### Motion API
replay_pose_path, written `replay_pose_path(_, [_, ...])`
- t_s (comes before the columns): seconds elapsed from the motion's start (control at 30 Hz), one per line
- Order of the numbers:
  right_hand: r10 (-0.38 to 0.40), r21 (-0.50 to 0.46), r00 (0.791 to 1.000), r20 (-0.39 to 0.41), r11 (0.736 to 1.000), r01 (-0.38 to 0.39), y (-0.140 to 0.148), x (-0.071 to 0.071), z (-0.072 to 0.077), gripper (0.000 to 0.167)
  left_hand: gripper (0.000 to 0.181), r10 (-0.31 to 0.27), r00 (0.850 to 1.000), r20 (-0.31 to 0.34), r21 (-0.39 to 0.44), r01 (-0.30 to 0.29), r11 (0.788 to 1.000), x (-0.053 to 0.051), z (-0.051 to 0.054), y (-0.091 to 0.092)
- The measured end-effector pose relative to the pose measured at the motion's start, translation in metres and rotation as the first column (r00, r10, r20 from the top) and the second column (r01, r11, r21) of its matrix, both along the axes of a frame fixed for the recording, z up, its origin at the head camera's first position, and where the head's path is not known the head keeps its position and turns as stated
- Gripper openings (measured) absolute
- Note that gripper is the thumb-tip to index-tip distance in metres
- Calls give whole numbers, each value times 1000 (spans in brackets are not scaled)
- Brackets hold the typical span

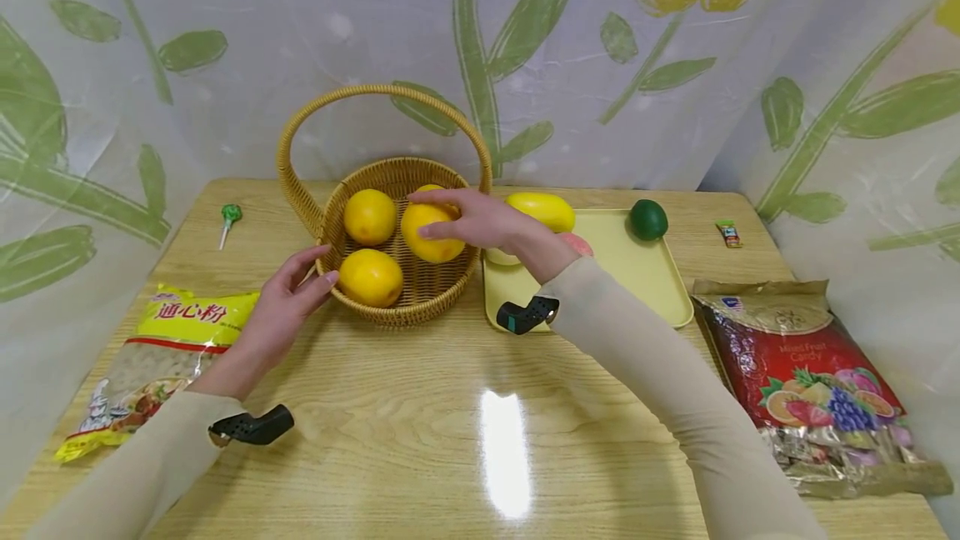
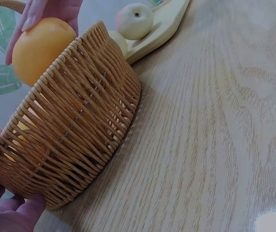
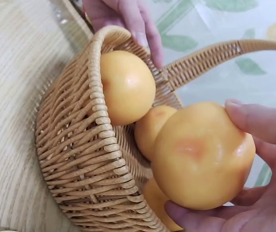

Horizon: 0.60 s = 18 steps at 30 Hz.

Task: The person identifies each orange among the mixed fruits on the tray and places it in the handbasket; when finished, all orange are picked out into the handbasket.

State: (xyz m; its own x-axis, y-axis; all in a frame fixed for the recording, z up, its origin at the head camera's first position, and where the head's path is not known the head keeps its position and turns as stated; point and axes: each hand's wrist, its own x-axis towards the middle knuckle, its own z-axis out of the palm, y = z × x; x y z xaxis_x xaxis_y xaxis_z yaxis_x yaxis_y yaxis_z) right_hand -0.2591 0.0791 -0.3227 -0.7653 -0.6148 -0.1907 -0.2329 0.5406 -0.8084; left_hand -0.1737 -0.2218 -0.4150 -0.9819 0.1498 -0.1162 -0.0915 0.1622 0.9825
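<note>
My right hand [image 1: 480,219] holds an orange [image 3: 203,154] with thumb and fingers around it, over the right side of the wicker basket [image 1: 405,315]. Two more oranges, one at the back left [image 1: 370,217] and one at the front left [image 1: 371,277], lie inside the basket. Another orange [image 1: 430,188] shows partly behind my right hand. At the basket's left side, my left hand [image 1: 288,298] holds the rim and wall, its thumb near the rim and its fingers lower on the outside in the left wrist view.
Right of the basket is a yellow tray [image 1: 622,290] with a long yellow fruit [image 1: 540,211], a pink fruit [image 1: 576,244] and a dark green fruit [image 1: 647,220]. Bags of pasta [image 1: 165,357] and candy [image 1: 810,382] flank the table. A lollipop [image 1: 231,215] and small candy [image 1: 728,233] lie farther back.
</note>
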Motion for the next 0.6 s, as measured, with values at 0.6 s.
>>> replay_pose_path(0.6, [90,93,992,83,991,-97,-16,-11,-18,59,65,7,1000,-10,20,-7,1000,1,-2,2])
